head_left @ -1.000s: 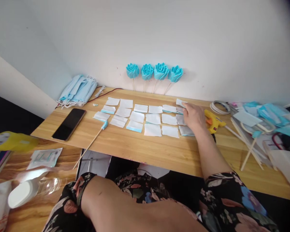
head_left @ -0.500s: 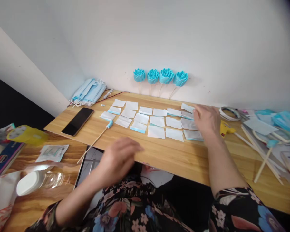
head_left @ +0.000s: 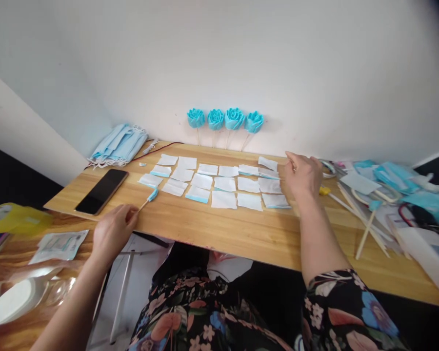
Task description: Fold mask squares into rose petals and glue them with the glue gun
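Observation:
Down at the left, my left hand (head_left: 115,228) pinches a thin wooden stick with a blue tip (head_left: 152,194); the tip points toward the cut pieces. Rows of small white pieces (head_left: 224,199), some with a blue edge showing, are spread over the wooden table (head_left: 197,225). Just right of these rows is my right hand (head_left: 304,176), its fingers curled together; whatever may be in them is too small to tell. Several blue flowers on sticks (head_left: 234,119) lean against the wall behind the pieces.
A stack of blue face masks (head_left: 119,145) and a black phone (head_left: 101,191) lie at the left. Masks and scraps (head_left: 391,175) pile up at the right, near another blue-tipped stick (head_left: 368,229). A lower surface at left holds a white-capped clear bottle (head_left: 20,300).
My left hand has moved left and taken hold of the blue-tipped stick. My right hand has shifted slightly right, off the edge of the pieces. The view has turned a little right.

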`<action>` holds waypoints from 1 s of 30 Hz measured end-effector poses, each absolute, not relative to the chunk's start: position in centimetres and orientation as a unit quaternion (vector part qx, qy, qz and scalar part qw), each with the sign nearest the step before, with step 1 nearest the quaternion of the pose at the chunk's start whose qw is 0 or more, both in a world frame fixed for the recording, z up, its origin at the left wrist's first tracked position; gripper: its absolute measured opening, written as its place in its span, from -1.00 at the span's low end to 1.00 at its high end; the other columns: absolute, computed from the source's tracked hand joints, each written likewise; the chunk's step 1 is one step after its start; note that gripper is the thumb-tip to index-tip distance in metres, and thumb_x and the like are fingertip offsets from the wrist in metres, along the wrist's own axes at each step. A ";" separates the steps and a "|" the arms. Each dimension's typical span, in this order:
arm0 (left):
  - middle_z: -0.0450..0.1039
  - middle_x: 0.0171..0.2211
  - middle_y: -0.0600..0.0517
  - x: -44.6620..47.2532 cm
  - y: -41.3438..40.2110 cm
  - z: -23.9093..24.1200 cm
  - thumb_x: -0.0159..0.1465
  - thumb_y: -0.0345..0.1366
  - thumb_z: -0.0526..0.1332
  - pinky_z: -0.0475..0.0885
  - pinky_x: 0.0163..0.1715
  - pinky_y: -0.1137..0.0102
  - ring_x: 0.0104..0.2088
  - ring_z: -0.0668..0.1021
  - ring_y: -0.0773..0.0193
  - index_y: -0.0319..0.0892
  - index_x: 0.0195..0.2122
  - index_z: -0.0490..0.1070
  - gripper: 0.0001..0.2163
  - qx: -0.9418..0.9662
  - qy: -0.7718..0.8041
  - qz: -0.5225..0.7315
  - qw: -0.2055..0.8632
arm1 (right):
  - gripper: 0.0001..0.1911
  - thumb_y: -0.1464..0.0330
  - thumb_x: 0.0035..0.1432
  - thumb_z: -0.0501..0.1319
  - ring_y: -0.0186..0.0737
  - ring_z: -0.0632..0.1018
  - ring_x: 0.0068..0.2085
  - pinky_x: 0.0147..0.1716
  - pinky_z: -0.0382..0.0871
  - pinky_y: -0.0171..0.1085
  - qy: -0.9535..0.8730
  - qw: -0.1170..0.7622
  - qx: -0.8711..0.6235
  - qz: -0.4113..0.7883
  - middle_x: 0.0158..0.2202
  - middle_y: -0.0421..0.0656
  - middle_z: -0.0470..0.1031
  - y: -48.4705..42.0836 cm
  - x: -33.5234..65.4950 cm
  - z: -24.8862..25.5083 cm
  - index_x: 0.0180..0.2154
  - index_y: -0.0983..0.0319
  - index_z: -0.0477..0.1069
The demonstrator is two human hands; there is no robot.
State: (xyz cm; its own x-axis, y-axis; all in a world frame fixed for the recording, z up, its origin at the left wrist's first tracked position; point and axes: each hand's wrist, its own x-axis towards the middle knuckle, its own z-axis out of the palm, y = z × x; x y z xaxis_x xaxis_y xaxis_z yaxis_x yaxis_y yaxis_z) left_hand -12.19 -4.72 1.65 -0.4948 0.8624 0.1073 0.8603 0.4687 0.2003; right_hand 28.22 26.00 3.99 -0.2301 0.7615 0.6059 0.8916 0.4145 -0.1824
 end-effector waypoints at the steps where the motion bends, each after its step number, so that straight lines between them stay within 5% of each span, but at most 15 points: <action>1: 0.53 -0.27 -0.06 -12.3 -4.9 1.7 0.34 -0.17 0.01 0.31 -0.37 0.35 -0.28 0.54 0.11 -0.16 -0.15 0.47 -0.72 0.498 0.861 0.106 0.007 | -0.61 0.39 0.27 0.04 0.00 0.58 -0.07 0.12 0.24 0.03 -0.766 0.329 -0.542 -0.104 -0.08 0.04 0.63 26.1 28.7 4.2 0.03 0.22 0.51; 7: 0.47 -0.23 0.01 -12.3 -5.0 2.5 0.29 -0.02 0.11 0.42 -0.23 0.25 -0.24 0.53 0.07 -0.08 0.05 0.38 -0.62 0.485 0.855 0.169 -0.075 | -0.57 0.41 0.27 0.00 -0.04 0.58 -0.05 -0.01 0.34 -0.11 -0.652 0.404 -0.633 -0.107 -0.06 0.03 0.63 25.9 32.8 6.4 0.06 0.28 0.50; 10: 0.47 -0.19 0.00 -11.3 -4.1 3.1 0.22 -0.03 0.21 0.44 -0.06 0.09 -0.19 0.52 0.00 -0.07 0.09 0.38 -0.56 0.470 0.825 0.265 -0.167 | -0.58 0.40 0.26 0.02 0.01 0.58 -0.09 -0.13 0.37 -0.12 -0.668 0.314 -0.665 -0.113 -0.06 0.04 0.63 24.8 35.0 7.1 0.03 0.23 0.54; 13: 0.48 -0.19 -0.02 -9.3 -2.7 3.6 0.19 -0.11 0.24 0.46 -0.10 0.03 -0.26 0.51 0.00 -0.08 0.19 0.29 -0.47 0.494 0.767 0.362 -0.191 | -0.59 0.38 0.27 0.03 0.06 0.58 -0.14 -0.21 0.39 -0.10 -0.695 0.195 -0.682 -0.121 -0.10 0.06 0.61 23.0 36.8 6.3 0.00 0.21 0.57; 21: 0.51 -0.17 -0.02 -1.2 1.7 3.1 0.27 -0.38 0.22 0.48 -0.16 0.29 -0.28 0.52 0.26 -0.14 0.23 0.21 -0.51 0.642 0.594 0.480 -0.072 | -0.57 0.53 0.22 0.03 0.00 0.56 -0.02 0.03 0.39 -0.09 -0.762 0.143 -0.624 -0.098 -0.02 0.01 0.60 18.3 38.3 1.7 -0.01 0.27 0.58; 30: 0.51 -0.22 0.01 0.1 2.3 -0.2 0.33 -0.37 0.16 0.48 -0.14 0.33 -0.28 0.53 0.28 -0.14 0.23 0.20 -0.57 0.663 0.593 0.454 0.047 | -0.60 0.53 0.26 0.01 0.04 0.53 -0.07 -0.17 0.30 -0.14 -0.776 -0.007 -0.612 -0.152 -0.14 -0.01 0.62 18.5 36.6 3.8 -0.17 0.24 0.62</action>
